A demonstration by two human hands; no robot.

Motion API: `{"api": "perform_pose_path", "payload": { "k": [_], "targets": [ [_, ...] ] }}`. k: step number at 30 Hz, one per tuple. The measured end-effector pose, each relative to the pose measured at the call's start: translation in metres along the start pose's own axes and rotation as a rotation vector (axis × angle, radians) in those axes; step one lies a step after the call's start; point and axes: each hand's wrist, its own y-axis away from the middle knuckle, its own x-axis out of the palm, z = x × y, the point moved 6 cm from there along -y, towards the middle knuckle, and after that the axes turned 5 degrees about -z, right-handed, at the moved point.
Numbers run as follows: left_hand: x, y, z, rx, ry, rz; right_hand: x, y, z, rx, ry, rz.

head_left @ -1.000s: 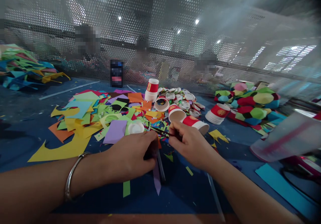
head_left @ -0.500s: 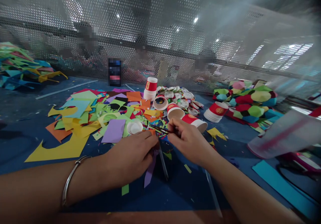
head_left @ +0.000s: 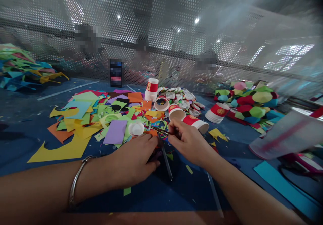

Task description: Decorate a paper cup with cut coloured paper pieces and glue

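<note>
My right hand point(head_left: 188, 139) is closed in a pinch on dark, thin-pointed tweezers point(head_left: 161, 130), whose tips point left over the paper scraps. Low on the table, my left hand point(head_left: 137, 156) wears a silver bangle and has curled fingers, with the thumb lower. A bit of purple paper strip point(head_left: 157, 155) shows between that thumb and the fingers; the rest is hidden. A white disc point(head_left: 136, 128) lies just beyond the left knuckles. Between my hands rests a clear glue stick point(head_left: 166, 161). Red and white paper cups point(head_left: 195, 122) lie on their sides beyond my right hand.
Coloured paper offcuts point(head_left: 75, 144) spread across the left and middle. Patchwork paper balls point(head_left: 252, 100) stand at the right, near a translucent cup point(head_left: 287, 134) and a pink glue gun point(head_left: 302, 166). A phone point(head_left: 116, 73) leans against the perforated screen point(head_left: 161, 23), with people behind it.
My left hand has turned slightly, its thumb moving down and right. The purple strip that hung below it is now mostly hidden. The glue stick shifted slightly; my right hand barely moved.
</note>
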Motion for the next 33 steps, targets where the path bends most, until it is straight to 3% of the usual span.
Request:
{"api": "perform_pose_path", "payload": {
  "k": [14, 20, 27, 33],
  "targets": [
    [0.0, -0.004, 0.0, 0.047, 0.025, -0.011, 0.001, 0.0, 0.002, -0.014, 0.023, -0.007],
    [-0.013, -0.003, 0.003, -0.012, 0.306, 0.014, -0.001, 0.0, 0.001, -0.017, -0.003, -0.009],
    [-0.045, -0.006, 0.043, -0.128, 0.58, -0.244, 0.0, 0.002, 0.001, 0.027, -0.105, 0.054],
    [-0.042, -0.01, 0.061, -0.256, 0.912, -0.289, 0.003, 0.004, 0.007, 0.017, -0.111, 0.113]
  ]
}}
